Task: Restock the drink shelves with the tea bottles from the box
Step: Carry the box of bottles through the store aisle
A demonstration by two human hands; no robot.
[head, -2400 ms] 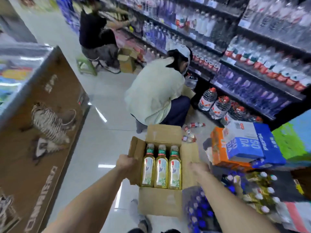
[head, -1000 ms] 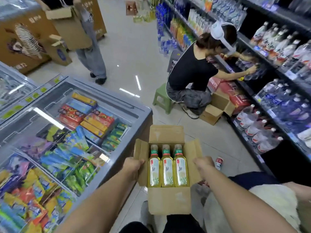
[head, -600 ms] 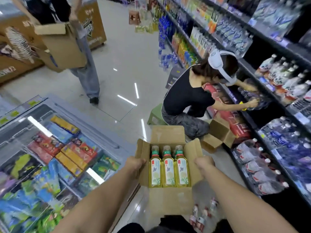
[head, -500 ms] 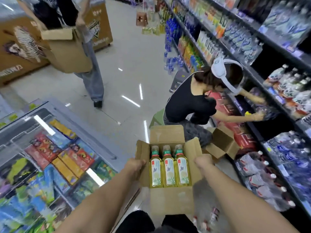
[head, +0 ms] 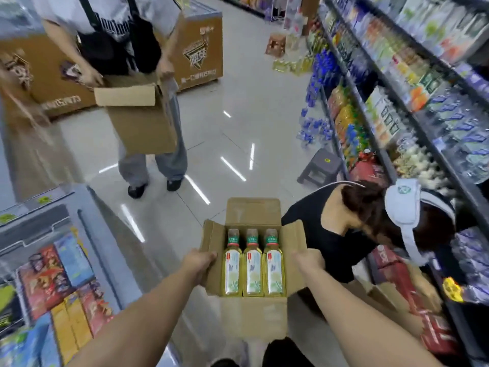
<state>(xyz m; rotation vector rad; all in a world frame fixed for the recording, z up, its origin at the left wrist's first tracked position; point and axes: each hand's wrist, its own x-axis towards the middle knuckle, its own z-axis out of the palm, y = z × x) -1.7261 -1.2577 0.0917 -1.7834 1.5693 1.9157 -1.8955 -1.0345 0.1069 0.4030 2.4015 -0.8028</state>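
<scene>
Shop aisle with a pale tiled floor (head: 238,123); on the right run the drink shelves (head: 412,107), full of bottles and cartons, much blurred. At the left side stands a chest freezer (head: 53,260) with coloured packs under glass.

Both hands carry an open cardboard box (head: 254,313) in the air in front of the body. The left hand (head: 198,263) has its grip closed on the left flap, fingers wrapped over the flap edge. The right hand (head: 309,260) has its grip closed on the right flap in the same way. Inside the box lie three tea bottles (head: 253,263) side by side, touching each other, caps pointing away.

Just beside the box on the right, a crouching person (head: 344,234) in a black top with a white headset (head: 402,207) is between the box and the shelves. Ahead stands another person holding a big carton (head: 143,120). A dark stool (head: 321,166) stands near the shelves.
</scene>
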